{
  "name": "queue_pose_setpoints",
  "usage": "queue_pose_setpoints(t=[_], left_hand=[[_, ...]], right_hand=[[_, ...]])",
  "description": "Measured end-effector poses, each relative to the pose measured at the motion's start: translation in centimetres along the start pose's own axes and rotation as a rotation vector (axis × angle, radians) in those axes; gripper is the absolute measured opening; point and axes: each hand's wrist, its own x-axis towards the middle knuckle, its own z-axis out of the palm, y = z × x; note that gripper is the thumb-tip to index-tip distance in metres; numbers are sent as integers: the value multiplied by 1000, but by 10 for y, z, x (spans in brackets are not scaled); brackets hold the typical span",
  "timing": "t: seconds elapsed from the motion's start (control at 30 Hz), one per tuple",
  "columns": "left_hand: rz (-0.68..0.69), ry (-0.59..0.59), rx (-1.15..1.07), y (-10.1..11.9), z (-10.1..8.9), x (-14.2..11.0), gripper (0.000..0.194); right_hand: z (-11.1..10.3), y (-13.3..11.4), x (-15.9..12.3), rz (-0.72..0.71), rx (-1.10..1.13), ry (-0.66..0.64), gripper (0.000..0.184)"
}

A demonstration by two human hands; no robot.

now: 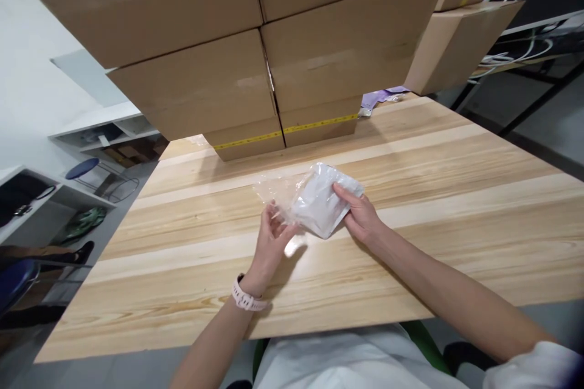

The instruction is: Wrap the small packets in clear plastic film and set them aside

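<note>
A flat white packet (326, 199) is held above the wooden table (182, 243), partly inside a clear plastic bag (280, 189) that stretches out to its left. My right hand (361, 214) grips the packet's right edge, thumb on top and fingers underneath, out of sight. At the packet's lower left, my left hand (274, 234) has its curled fingers on the clear bag. A pale pink watch band (246, 298) circles my left wrist.
Large cardboard boxes (347, 42) stand stacked along the table's far side, with a yellow measuring tape (319, 124) across the lowest ones. Purple packaging (381, 97) lies at the back right. A blue stool (82, 168) and white shelves (104, 127) are on the left.
</note>
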Motion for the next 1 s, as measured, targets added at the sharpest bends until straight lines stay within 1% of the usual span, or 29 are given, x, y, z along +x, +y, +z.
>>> queue_pose_setpoints(t=[0.03,0.07,0.13,0.17,0.27,0.37,0.47,0.53,0.57,0.63,0.7,0.77,0.83,0.87,0.93,1.0], left_hand=[[23,15,27,-5,5,1,51],[61,38,56,-9,8,2,44],[128,92,97,-12,9,7,27],[148,116,117,-10,8,10,23],[187,150,191,5,1,16,23],[227,101,254,33,-2,20,20],[134,20,217,60,1,25,21],[66,10,206,70,4,30,19],[34,5,205,72,6,32,19],[-33,-47,177,69,9,34,30],[-80,-164,129,59,13,33,44],[-110,-296,104,47,17,29,47],[-154,-370,118,38,18,25,45],[-187,-370,137,35,18,23,44],[-244,-324,197,36,11,21,37],[-263,-266,282,43,-2,19,30]], right_hand=[[1,0,-3,7,-2,-10,44],[1,0,-6,15,-14,-23,42],[0,-1,-12,9,-55,-38,41],[-1,-3,-14,-7,-78,-38,41],[-3,-9,-18,-55,-127,-17,42],[-4,-19,-20,-46,-159,-42,43],[-5,-29,-20,-36,-166,-71,43],[-8,-36,-17,-51,-156,-70,44],[-11,-38,-14,-68,-151,-67,43],[-17,-42,-6,-115,-151,-60,41],[-23,-44,1,-153,-164,-55,40],[-26,-42,5,-161,-177,-51,40],[-28,-40,8,-137,-167,-37,41],[-29,-39,9,-122,-152,-18,42],[-32,-39,12,-108,-117,42,41],[-36,-39,17,-130,-106,101,38]])
